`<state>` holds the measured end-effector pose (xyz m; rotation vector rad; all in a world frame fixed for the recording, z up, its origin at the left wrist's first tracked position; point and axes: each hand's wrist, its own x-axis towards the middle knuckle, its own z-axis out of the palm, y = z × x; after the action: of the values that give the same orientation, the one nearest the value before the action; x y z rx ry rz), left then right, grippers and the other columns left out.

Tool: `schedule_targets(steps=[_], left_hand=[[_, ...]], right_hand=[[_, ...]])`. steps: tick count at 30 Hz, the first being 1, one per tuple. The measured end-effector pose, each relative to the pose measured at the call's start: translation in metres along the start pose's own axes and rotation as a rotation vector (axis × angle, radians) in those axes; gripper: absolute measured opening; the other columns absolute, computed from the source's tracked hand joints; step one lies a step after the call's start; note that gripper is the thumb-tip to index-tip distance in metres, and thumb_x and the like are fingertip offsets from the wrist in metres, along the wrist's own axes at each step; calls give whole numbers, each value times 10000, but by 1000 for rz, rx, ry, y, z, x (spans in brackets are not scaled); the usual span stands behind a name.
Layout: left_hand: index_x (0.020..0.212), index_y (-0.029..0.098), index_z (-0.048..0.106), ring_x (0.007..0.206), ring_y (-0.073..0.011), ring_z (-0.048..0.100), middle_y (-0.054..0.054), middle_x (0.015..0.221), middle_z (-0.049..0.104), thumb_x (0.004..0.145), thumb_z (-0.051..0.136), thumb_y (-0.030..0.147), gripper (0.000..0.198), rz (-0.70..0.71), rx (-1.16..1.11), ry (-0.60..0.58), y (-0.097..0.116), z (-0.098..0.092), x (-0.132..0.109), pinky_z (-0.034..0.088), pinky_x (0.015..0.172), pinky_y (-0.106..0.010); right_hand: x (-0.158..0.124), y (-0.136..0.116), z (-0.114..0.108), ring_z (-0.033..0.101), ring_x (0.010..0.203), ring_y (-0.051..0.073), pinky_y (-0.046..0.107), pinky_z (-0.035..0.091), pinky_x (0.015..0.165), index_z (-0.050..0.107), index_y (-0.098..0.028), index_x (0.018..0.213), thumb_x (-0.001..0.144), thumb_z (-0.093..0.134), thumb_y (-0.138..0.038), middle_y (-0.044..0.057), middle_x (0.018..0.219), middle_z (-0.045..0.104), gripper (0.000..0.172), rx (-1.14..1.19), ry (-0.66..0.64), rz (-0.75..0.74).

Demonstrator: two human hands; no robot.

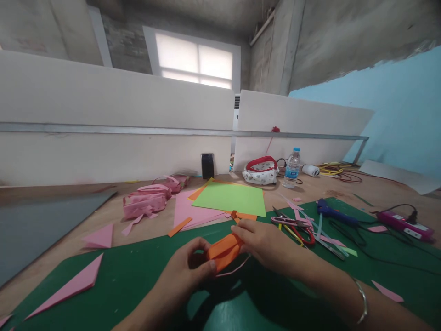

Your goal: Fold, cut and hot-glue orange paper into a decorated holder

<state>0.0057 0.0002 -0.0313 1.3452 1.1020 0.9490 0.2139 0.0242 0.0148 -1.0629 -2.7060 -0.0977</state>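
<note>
A small folded orange paper piece (224,252) is held between both hands above the green cutting mat (131,271). My left hand (188,266) pinches its left end, thumb below and fingers curled behind. On its upper right end, my right hand (255,239) has its fingers closed. A thin pale pink strip (237,268) curves beneath the orange paper toward my right hand. Just beyond the hands lie lime green sheets (230,197) on top of pink sheets (182,207), with an orange strip (179,227) nearby.
Scissors (308,234), a blue glue gun (336,215) and a purple power strip (404,225) lie at right. Farther back are a phone (207,165), a pouch (261,172) and a water bottle (292,170). Pink paper bundles (146,202) and pink triangles (74,286) are at left.
</note>
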Motion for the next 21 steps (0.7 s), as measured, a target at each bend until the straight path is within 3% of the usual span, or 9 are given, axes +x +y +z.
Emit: schedule_targets(steps=[6,9,12,15,18,21], left_hand=[[768,220,396,530,-123,507,30,606,532,704,541,380,225,32,114,29,-3,-1,2,387,507,-243],[802,214,476,805,-203,569,-43,850,583,713,573,385,216,133,308,83,7,-3,-1,471,658,-310],[901,214,529,1002,-258,505,-65,1040,538,653,661,321,301,219,516,113,14,-3,-5,458,811,-380],[1008,205,536,973,-249,524,-66,1045,551,700,618,274,326,263,659,88,14,-1,-9,429,855,-411],[1010,203,555,929,-220,550,-55,1011,572,765,545,258,251,291,744,47,14,1,-10,437,829,-369],[1063,212,554,985,-212,547,-54,1094,570,769,546,244,295,303,815,26,15,4,-10,425,862,-347]], right_hand=[[-1,0,0,579,912,190,272,457,752,529,-154,1116,864,441,-80,104,1044,589,277,73,14,42],[-1,1,0,565,915,177,262,440,762,542,-163,1079,870,439,-95,98,1049,568,242,122,31,66],[-2,2,1,556,901,171,259,433,753,547,-164,1041,876,433,-107,90,1031,559,208,147,27,74],[-1,2,3,553,834,155,244,428,706,553,-162,970,882,428,-115,67,966,561,160,157,12,62],[0,1,4,542,821,147,239,423,702,549,-158,933,885,418,-108,60,946,554,149,167,4,56],[0,-1,6,534,840,150,247,424,728,547,-156,932,881,421,-101,65,966,548,147,173,0,59]])
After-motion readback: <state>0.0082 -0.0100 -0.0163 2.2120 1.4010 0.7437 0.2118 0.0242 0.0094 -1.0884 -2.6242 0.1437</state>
